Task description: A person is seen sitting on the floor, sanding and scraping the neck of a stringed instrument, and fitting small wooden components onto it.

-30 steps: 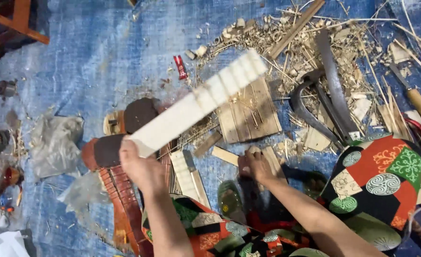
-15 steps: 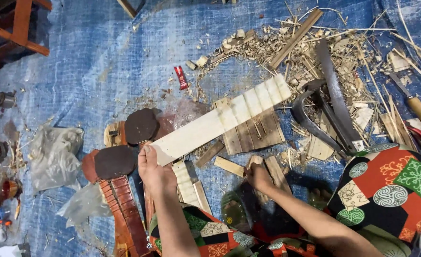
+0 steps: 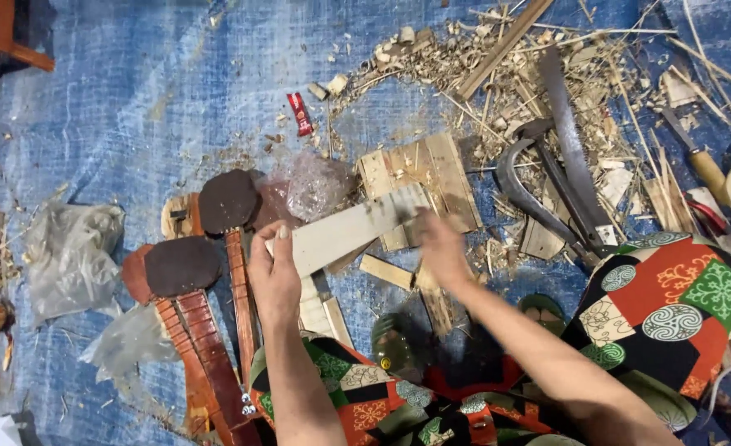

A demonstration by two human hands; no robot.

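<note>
The left hand [image 3: 273,277] clenches its fingers around the near end of a long pale flat wooden strip [image 3: 351,232], held low over the blue tarpaulin floor [image 3: 134,107]. The blurred right hand [image 3: 438,246] grasps its far end beside a slatted wooden block [image 3: 431,177].

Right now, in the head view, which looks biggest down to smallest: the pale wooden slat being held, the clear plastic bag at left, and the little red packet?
1. Pale wooden slat, though it is blurred and nearest the camera.
2. Clear plastic bag, close in area, so ranks 1 and 2 are unsure.
3. Red packet, clearly smallest.
</note>
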